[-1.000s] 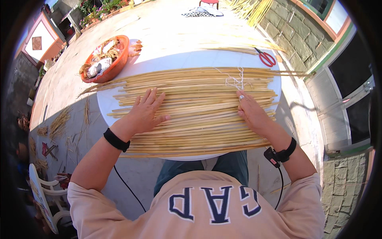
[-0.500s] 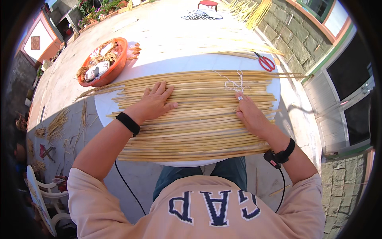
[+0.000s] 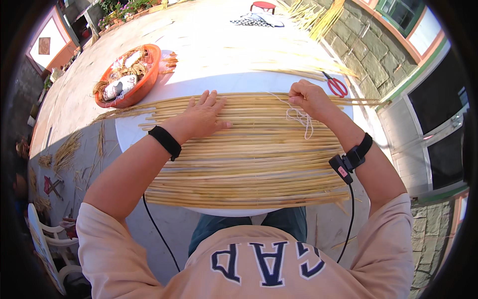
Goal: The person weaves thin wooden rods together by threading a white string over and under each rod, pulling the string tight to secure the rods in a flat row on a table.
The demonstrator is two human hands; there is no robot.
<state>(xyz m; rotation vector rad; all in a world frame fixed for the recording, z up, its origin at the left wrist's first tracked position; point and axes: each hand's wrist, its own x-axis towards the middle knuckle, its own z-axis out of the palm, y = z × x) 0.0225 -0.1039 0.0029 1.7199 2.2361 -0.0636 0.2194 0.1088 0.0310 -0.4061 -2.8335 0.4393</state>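
Note:
A mat of straight yellow reed stalks (image 3: pixel 249 172) lies side by side across a round white table (image 3: pixel 130 130). My left hand (image 3: pixel 206 117) rests palm down on the stalks at the left, fingers spread and holding nothing. At the far right part of the mat, my right hand (image 3: pixel 311 101) is closed in a pinch; what sits between its fingertips is too small to make out. Loose loops of white string (image 3: pixel 300 118) lie on the stalks just below that hand. One strand runs left past the fingertips.
Red-handled scissors (image 3: pixel 337 87) lie beyond my right hand. An orange basin (image 3: pixel 149 79) with fibre bundles and a white ball stands at the far left. More stalks (image 3: pixel 294 74) lie behind, a red stool (image 3: pixel 263 6) farther off. A white chair (image 3: pixel 52 234) stands lower left.
My right hand has moved away from me to the mat's far edge, its fingers now pinched. The string loops have shifted toward me. My left hand stays flat, slightly farther right.

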